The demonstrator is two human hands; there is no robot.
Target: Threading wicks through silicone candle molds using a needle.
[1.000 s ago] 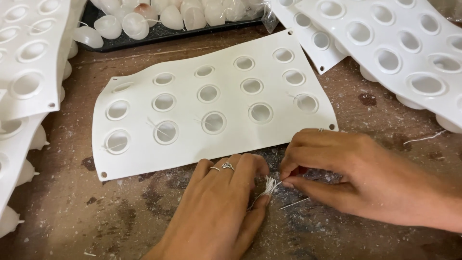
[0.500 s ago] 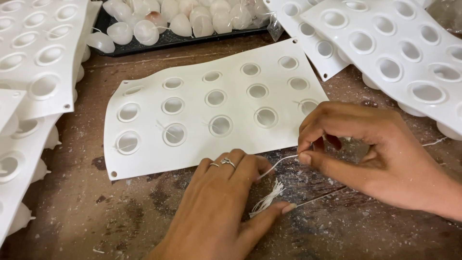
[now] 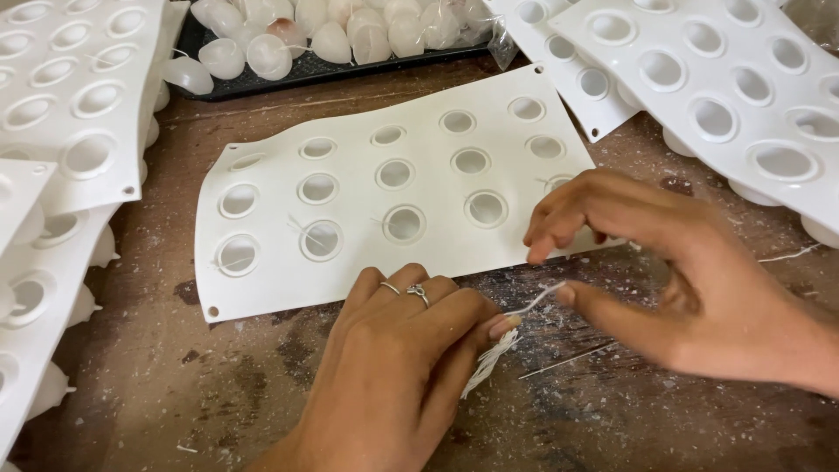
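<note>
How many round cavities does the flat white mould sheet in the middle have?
15: three rows of five across the white mould sheet; the bottom row's rightmost cavity is partly hidden behind the right hand.

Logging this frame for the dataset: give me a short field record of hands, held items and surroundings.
left hand: pinches a bundle of white wicks against the table
right hand: thumb touches one wick drawn out of the bundle
white mould sheet: flat beyond the hands, round cavities, thin wicks in some
stacked moulds: at left and upper right
black tray: at the far edge, holds pale domed pieces
table: brown, speckled with white bits
</note>
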